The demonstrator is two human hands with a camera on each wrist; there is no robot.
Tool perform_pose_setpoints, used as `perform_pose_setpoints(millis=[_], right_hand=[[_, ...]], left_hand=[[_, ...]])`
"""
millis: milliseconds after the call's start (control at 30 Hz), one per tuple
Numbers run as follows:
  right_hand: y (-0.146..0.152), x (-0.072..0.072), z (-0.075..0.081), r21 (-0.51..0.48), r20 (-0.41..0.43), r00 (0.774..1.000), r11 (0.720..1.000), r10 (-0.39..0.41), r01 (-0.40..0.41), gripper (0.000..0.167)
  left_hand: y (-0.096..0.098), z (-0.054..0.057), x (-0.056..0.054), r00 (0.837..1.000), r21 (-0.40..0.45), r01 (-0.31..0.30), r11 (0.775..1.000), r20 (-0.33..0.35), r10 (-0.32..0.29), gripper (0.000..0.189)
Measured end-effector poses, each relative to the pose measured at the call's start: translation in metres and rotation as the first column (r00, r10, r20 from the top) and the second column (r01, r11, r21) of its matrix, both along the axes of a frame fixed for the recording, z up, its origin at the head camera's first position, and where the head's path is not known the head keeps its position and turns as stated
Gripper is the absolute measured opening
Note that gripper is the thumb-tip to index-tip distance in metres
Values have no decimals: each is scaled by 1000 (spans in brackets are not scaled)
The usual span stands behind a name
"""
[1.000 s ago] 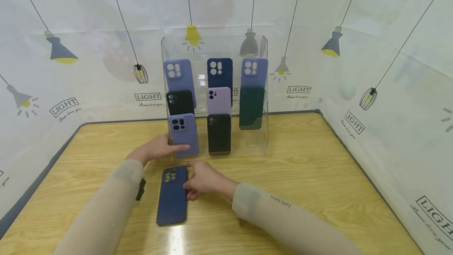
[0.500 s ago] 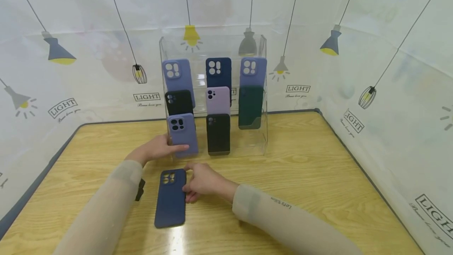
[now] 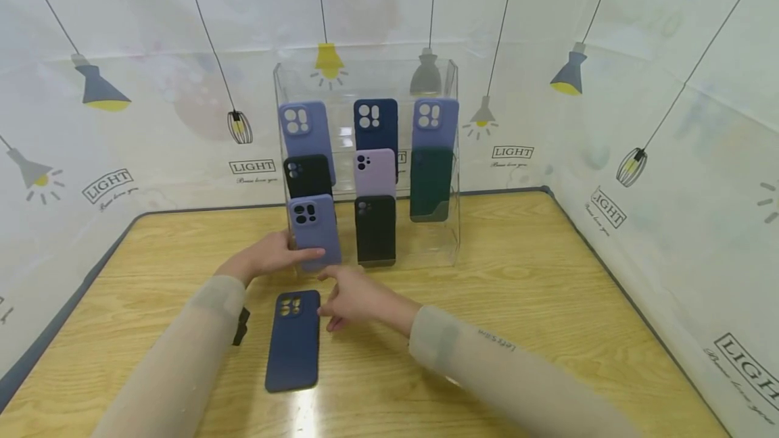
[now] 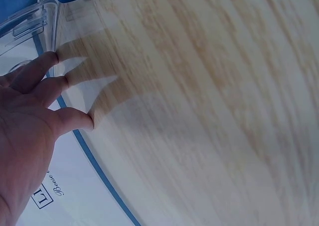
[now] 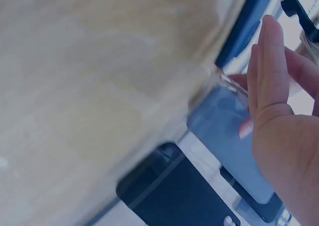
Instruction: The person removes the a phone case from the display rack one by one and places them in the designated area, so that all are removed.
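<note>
My left hand [image 3: 272,252] is at the lower left of a clear acrylic stand [image 3: 455,249], its thumb lying across the front of a lavender phone case [image 3: 319,232]. In the left wrist view its other fingers [image 4: 75,118] are spread at the tabletop beside the stand. A navy phone case [image 3: 293,350] with camera cutouts lies flat on the table in front of the stand. Just right of that case's upper edge is my right hand [image 3: 356,296], index finger extended toward the stand. Nothing shows in its grasp; whether a fingertip touches the navy case I cannot tell.
The stand also bears a black case [image 3: 375,232], a pink case [image 3: 375,173], a dark green case [image 3: 431,184] and several others in tiers. Wood-grain tabletop [image 3: 517,303] reaches to walls covered with lamp-print fabric [image 3: 182,32].
My right hand has shifted up and slightly right, off the navy case's side toward the stand. The navy case slid slightly toward me earlier, then stayed put. My left hand holds its place.
</note>
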State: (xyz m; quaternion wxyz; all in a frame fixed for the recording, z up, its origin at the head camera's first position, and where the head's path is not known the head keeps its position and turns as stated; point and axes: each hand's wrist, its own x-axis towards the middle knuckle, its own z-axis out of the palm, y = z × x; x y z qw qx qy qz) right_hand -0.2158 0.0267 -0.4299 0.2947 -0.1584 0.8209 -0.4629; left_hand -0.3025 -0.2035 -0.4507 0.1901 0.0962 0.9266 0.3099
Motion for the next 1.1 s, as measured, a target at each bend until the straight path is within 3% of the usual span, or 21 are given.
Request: perform_pose_setpoints(millis=[367,567,800,1100], right_hand=[[13,-3,34,46,-97,995,999,-3,7,68],[19,-6,42,123,-169,984,992,51,-31,70],[26,-10,47,205,-285,951,977,117,-59,67],[35,-13,51,234,-351,928,971,126,-44,70]], left_hand=[[0,0,0,1000,-11,-7,1000,-6,7,105],[0,-1,0,1000,-18,-11,1000,-11,11,109],[-1,0,1,1000,-20,-13,1000,-2,13,109],[-1,-1,0,1000,0,-18,1000,8,18,102]])
